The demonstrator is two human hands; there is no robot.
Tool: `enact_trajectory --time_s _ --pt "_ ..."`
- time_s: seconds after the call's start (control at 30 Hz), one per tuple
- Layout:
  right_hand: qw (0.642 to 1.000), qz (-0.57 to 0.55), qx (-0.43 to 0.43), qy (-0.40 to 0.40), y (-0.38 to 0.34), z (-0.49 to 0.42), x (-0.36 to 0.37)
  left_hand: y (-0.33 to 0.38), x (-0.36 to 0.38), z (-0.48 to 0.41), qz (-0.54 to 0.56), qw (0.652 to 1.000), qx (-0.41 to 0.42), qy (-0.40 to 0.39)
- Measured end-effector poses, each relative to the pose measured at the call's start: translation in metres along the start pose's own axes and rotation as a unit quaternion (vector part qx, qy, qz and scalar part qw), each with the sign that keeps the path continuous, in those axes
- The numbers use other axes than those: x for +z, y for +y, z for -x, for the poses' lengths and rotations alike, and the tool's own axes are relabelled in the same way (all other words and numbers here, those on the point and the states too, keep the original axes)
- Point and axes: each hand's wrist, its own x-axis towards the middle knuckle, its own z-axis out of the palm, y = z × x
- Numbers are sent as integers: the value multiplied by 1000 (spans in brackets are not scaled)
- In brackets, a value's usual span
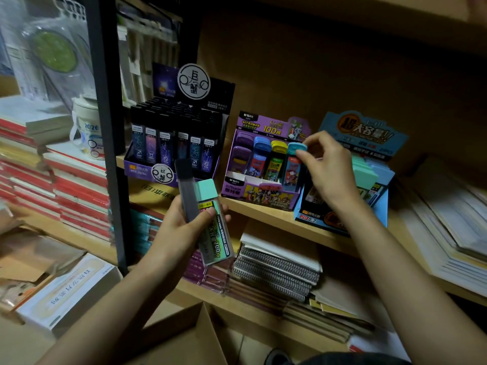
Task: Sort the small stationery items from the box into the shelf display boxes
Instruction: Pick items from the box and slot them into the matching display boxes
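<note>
My left hand (181, 227) grips two pencil-lead cases in front of the shelf: a mint-capped clear case (214, 222) and a slim black case (185, 188) behind it. My right hand (326, 167) pinches the top of a teal-capped lead case (293, 164) standing in the rightmost slot of the purple Ultraman display box (261, 198). That box also holds purple, blue and yellow cases. A black constellation display box (171, 143) stands to its left, and a blue display box (369, 133) with mint cases to its right. An open cardboard box (195, 335) lies below.
The wooden shelf (268, 214) carries the display boxes, with paper stacks (442, 227) at its right end. Spiral notebooks (279, 267) fill the shelf below. A black upright post (110, 143) divides off stacked red-and-white books (79, 185) and a white mug (87, 127) on the left.
</note>
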Motion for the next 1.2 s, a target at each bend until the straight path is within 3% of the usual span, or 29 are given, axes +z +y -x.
enact_trajectory --time_s 0.13,0.53,0.6,0.67,0.77,0.87,1.07,1.2 --pt "989 146 -11 -33 12 1 7 -1 -3 -2 -6 1000 -4 0" --pt "985 161 -58 -16 -5 11 3 -1 -4 0 -8 1000 -1 -13" --pt "993 100 -60 -25 -22 19 5 0 -3 1 1 1000 -3 -19" --pt "995 -25 -21 -97 -43 34 12 0 -1 1 8 999 -6 -33" --pt "961 -163 51 -219 -65 55 32 0 2 3 9 998 -16 -67" --pt "905 -294 141 -272 -76 64 44 -1 4 3 6 997 -19 -74" --pt "910 -293 139 -260 -62 54 28 0 3 -1 -30 998 -20 -59" --pt "937 -269 137 -178 -40 45 -7 -4 3 -5 9 999 -33 -37"
